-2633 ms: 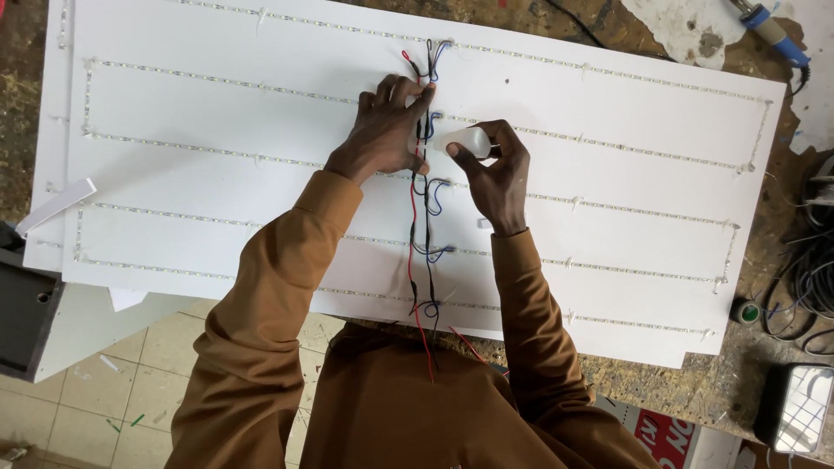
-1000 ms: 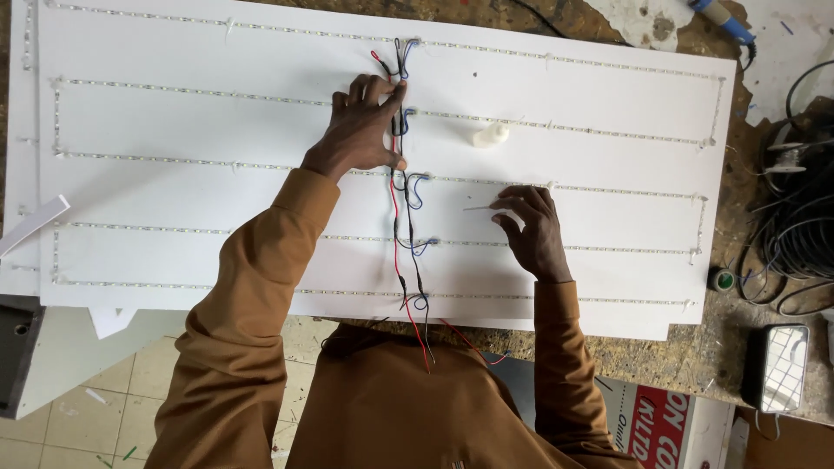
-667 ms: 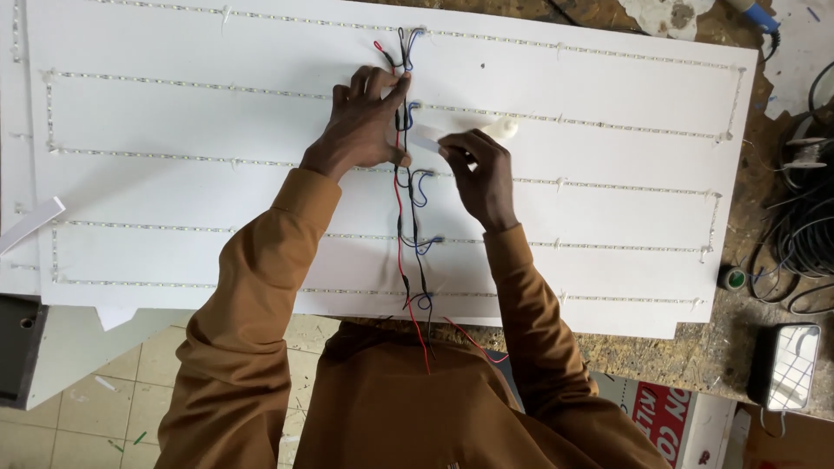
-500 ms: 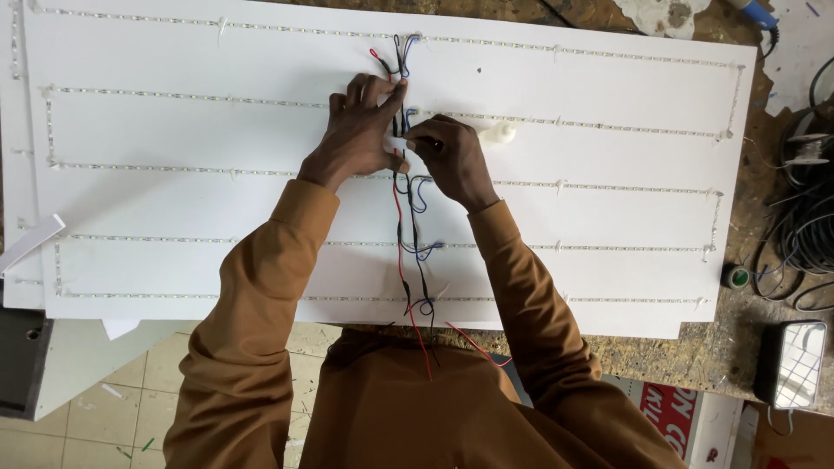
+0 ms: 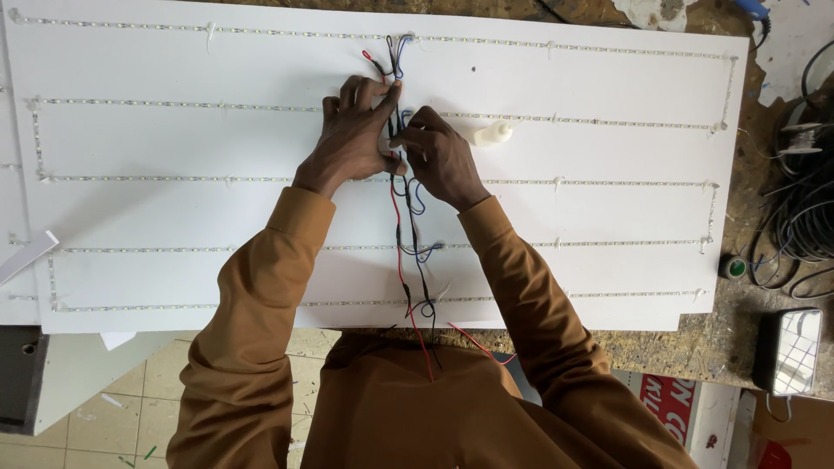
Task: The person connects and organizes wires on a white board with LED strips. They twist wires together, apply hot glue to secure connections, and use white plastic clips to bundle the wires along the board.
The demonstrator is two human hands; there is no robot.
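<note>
head view: left hand and right hand, fingers pinched shut on thin, limp wire bundle running down mid white board; probably best gripped near joints.

1. There is a single view, from a camera worn on the person's head.
2. It looks almost straight down onto the desk and the white panel lying flat on it.
3. It sits close: the person's own chest and both brown sleeves fill the bottom of the frame, and the left hand and right hand lie near the centre.
4. The panel's far edge runs along the top; tiled floor shows bottom left.
</note>
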